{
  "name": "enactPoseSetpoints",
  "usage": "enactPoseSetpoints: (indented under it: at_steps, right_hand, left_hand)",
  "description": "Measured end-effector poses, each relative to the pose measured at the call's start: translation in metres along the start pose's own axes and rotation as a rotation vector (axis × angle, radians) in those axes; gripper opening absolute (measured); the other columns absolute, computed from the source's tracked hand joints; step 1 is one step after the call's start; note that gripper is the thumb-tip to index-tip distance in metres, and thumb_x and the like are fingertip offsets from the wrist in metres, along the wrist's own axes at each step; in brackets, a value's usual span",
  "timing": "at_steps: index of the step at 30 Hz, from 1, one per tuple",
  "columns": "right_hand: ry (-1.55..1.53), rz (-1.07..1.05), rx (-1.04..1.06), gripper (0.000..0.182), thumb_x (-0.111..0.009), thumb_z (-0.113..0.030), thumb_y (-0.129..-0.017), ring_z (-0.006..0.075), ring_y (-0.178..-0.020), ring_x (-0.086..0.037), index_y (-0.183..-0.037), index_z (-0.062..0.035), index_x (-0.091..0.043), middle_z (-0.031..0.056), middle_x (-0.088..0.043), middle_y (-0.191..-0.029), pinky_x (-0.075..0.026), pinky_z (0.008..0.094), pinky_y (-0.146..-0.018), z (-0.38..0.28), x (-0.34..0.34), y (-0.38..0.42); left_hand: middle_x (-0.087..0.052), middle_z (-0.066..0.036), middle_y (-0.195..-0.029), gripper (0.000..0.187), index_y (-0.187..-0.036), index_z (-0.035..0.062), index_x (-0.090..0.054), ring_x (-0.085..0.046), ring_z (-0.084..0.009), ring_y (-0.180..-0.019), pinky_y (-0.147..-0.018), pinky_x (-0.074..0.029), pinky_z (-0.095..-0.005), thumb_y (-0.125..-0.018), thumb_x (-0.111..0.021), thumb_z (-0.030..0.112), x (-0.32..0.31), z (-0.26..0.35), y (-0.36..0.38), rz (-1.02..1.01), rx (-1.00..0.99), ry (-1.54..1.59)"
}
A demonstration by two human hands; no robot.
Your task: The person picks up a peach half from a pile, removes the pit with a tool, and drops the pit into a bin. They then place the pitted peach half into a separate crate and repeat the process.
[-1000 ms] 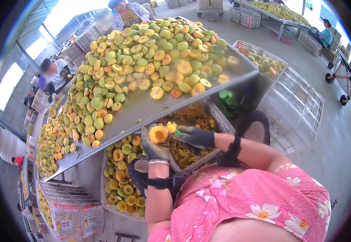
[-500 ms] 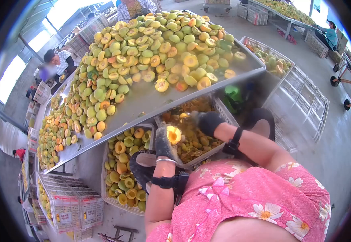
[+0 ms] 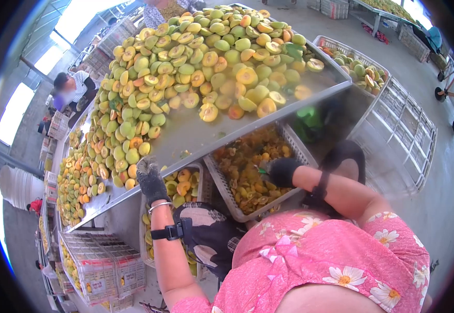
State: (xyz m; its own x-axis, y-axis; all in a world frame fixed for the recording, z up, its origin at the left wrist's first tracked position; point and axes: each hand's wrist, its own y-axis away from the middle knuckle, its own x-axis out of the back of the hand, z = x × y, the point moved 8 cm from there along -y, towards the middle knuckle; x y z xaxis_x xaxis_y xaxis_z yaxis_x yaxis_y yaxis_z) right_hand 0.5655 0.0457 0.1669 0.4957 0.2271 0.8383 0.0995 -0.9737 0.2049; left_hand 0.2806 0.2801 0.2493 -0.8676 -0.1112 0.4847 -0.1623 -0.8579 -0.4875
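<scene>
My left hand, in a dark, soiled glove, is at the table's front edge beside the peach halves. Its fingers reach upward, and no fruit shows in them. My right hand, also in a dark glove, is closed over the crate of scraps. A small thin tool with a greenish tip pokes out from its fingers; most of it is hidden. Wet yellow-brown peach scraps fill that crate. Below my left hand, hollowed peach halves lie in another crate, partly covered by my arm and knee.
A large heap of halved peaches covers much of the metal table. A full crate stands at the right, near an upright white crate. Stacked crates stand lower left. A person in stripes works at far left.
My left hand has moved left and up from over the scrap crate to the table edge. The hollowed peach half it held is gone from it. My right hand has shifted slightly right and down.
</scene>
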Motion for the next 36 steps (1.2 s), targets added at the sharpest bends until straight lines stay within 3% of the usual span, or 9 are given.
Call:
enactPoseSetpoints:
  at_steps: [3, 7, 12, 20, 21, 25, 29, 32, 36]
  right_hand:
    - [0.048, 0.114, -0.001, 0.028, -0.052, -0.025, -0.087, 0.0321, -0.092, -0.065, -0.097, -0.0065, -0.071, 0.0171, -0.068, -0.099, -0.050, 0.0407, -0.082, 0.008, -0.012, -0.011]
    - [0.195, -0.159, -0.012, 0.034, -0.051, -0.040, -0.089, 0.0366, -0.077, -0.065, -0.109, -0.0121, -0.056, 0.0161, -0.067, -0.084, -0.050, 0.0458, -0.067, 0.032, -0.055, -0.032]
    - [0.067, -0.110, -0.033, 0.039, -0.049, -0.045, -0.091, 0.0379, -0.077, -0.065, -0.111, -0.0119, -0.051, 0.0173, -0.067, -0.084, -0.050, 0.0478, -0.066, 0.024, -0.038, -0.021]
    - [-0.136, -0.132, -0.103, 0.037, -0.052, -0.032, -0.088, 0.0387, -0.090, -0.063, -0.117, -0.0086, -0.052, 0.0210, -0.065, -0.098, -0.048, 0.0467, -0.078, 0.009, -0.007, -0.005]
    - [-0.151, -0.082, -0.109, 0.037, -0.052, -0.032, -0.089, 0.0389, -0.090, -0.063, -0.117, -0.0085, -0.052, 0.0211, -0.065, -0.098, -0.048, 0.0472, -0.078, 0.010, -0.005, -0.004]
    - [-0.265, 0.161, -0.043, 0.036, -0.052, -0.032, -0.091, 0.0401, -0.089, -0.062, -0.118, -0.0088, -0.050, 0.0222, -0.065, -0.097, -0.047, 0.0488, -0.077, 0.019, -0.006, -0.010]
    - [-0.362, 0.378, 0.179, 0.033, -0.054, -0.031, -0.092, 0.0427, -0.083, -0.061, -0.116, -0.0096, -0.050, 0.0229, -0.064, -0.091, -0.047, 0.0490, -0.073, 0.003, 0.005, -0.010]
    - [-0.395, 0.455, 0.229, 0.028, -0.056, -0.031, -0.092, 0.0436, -0.079, -0.059, -0.111, -0.0102, -0.051, 0.0229, -0.063, -0.086, -0.046, 0.0487, -0.069, -0.026, 0.033, 0.002]
    - [-0.348, 0.536, 0.301, 0.025, -0.056, -0.030, -0.092, 0.0427, -0.077, -0.060, -0.105, -0.0099, -0.052, 0.0216, -0.063, -0.083, -0.046, 0.0495, -0.068, -0.054, 0.057, 0.003]
  left_hand:
    - [-0.062, -0.017, -0.114, 0.047, -0.118, -0.0020, -0.056, -0.059, -0.0284, -0.107, -0.094, -0.043, -0.0359, -0.082, -0.066, 0.026, -0.067, 0.037, -0.024, -0.164, -0.007, -0.038]
    - [-0.056, -0.022, -0.126, 0.066, -0.132, 0.0046, -0.048, -0.054, -0.0344, -0.118, -0.097, -0.042, -0.0410, -0.079, -0.067, 0.039, -0.156, 0.038, -0.049, -0.367, 0.055, -0.227]
    - [-0.054, -0.020, -0.131, 0.080, -0.138, 0.0095, -0.043, -0.052, -0.0375, -0.119, -0.097, -0.043, -0.0445, -0.075, -0.066, 0.055, -0.216, 0.029, -0.063, -0.440, 0.290, -0.575]
    - [-0.059, -0.019, -0.119, 0.055, -0.119, 0.0131, -0.059, -0.058, -0.0371, -0.106, -0.092, -0.046, -0.0445, -0.073, -0.073, 0.040, -0.225, 0.069, -0.042, -0.442, 0.068, -0.516]
    - [-0.061, -0.016, -0.112, 0.045, -0.115, 0.0098, -0.059, -0.059, -0.0349, -0.102, -0.088, -0.049, -0.0436, -0.076, -0.070, 0.030, -0.222, 0.075, -0.039, -0.413, 0.020, -0.441]
    - [-0.059, -0.011, -0.106, 0.032, -0.111, 0.0051, -0.055, -0.059, -0.0275, -0.099, -0.083, -0.052, -0.0414, -0.080, -0.060, 0.011, -0.202, 0.066, -0.005, -0.221, 0.542, 1.168]
    - [-0.057, -0.016, -0.111, 0.037, -0.117, -0.0037, -0.049, -0.056, -0.0302, -0.106, -0.094, -0.049, -0.0472, -0.083, -0.053, 0.012, -0.157, 0.091, 0.030, -0.057, 0.523, 1.530]
    - [-0.056, -0.020, -0.120, 0.040, -0.120, 0.0001, -0.052, -0.054, -0.0343, -0.112, -0.097, -0.046, -0.0510, -0.082, -0.055, 0.010, -0.141, 0.102, 0.051, -0.188, 0.487, 1.815]
    - [-0.055, -0.017, -0.123, 0.039, -0.123, 0.0034, -0.051, -0.055, -0.0325, -0.112, -0.097, -0.046, -0.0489, -0.088, -0.057, 0.018, -0.116, 0.108, 0.071, -0.181, 0.348, 1.416]
